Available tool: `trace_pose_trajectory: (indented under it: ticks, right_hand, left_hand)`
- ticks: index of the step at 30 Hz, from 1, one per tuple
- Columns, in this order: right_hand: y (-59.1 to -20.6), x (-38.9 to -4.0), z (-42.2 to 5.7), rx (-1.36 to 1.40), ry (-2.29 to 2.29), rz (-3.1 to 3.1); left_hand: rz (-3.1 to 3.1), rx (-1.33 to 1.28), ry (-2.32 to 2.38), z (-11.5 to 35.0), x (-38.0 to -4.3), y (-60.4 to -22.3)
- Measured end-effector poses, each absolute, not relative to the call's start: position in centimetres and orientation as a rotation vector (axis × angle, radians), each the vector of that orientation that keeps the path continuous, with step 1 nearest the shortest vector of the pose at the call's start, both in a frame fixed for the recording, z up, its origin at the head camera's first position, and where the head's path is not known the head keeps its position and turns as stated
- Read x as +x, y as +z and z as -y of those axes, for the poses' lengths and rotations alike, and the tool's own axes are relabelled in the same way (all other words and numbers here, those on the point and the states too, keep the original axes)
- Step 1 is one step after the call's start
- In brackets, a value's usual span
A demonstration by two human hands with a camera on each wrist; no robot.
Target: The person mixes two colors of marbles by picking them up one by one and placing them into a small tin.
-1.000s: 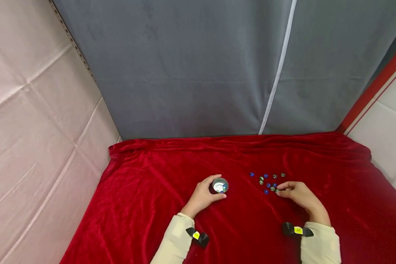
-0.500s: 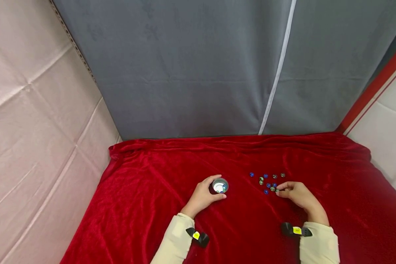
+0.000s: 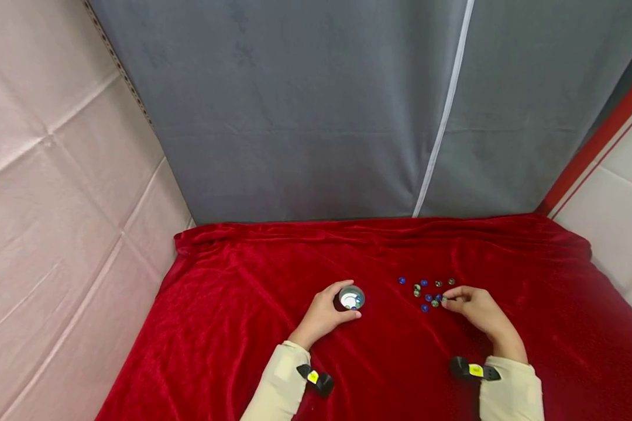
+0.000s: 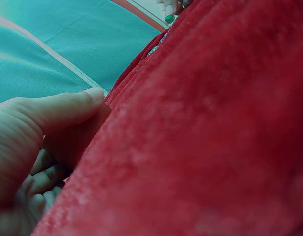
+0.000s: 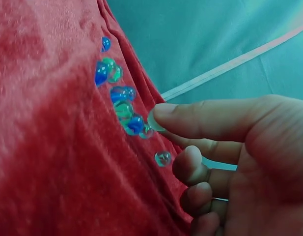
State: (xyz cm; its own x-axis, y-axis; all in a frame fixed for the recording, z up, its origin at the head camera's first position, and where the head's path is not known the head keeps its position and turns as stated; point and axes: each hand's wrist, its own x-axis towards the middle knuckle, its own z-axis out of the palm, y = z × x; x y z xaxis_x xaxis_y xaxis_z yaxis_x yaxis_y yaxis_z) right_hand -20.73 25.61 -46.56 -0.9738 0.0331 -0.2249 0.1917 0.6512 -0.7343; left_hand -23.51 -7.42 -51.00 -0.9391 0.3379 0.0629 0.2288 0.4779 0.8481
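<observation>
My left hand [image 3: 323,313] curls its thumb and fingers round a small round cup [image 3: 347,297] with a pale floor, standing near the middle of the red cloth. Several marbles [image 3: 358,298] lie inside it. Between thumb and index finger, my right hand [image 3: 476,309] pinches a clear, greenish marble [image 5: 153,122], plainest in the right wrist view. It is held just beside a loose group of blue and green glass marbles [image 3: 425,308] on the cloth. The left wrist view shows my left thumb [image 4: 68,109], and the held marble appears green [image 4: 169,18] at its top.
Red velvet cloth [image 3: 232,327] covers the whole surface, with folds along its back edge. A grey curtain [image 3: 305,117] hangs behind. Pale padded panels [image 3: 58,234] stand at the left, and a white panel [image 3: 621,234] at the right.
My right hand has lifted the pinched marble slightly away from the group. The left hand and cup have stayed in place; the head view has tilted a touch.
</observation>
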Motion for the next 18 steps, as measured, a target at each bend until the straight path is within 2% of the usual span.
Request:
trace_pose_trajectory:
  ticks: [18]
  right_hand:
    - [-45.4, -21.3, -22.7, 0.13, -1.288, -2.821]
  left_hand:
    - [-2.599, 0.5, 1.471, 7.5, -23.5, -50.9]
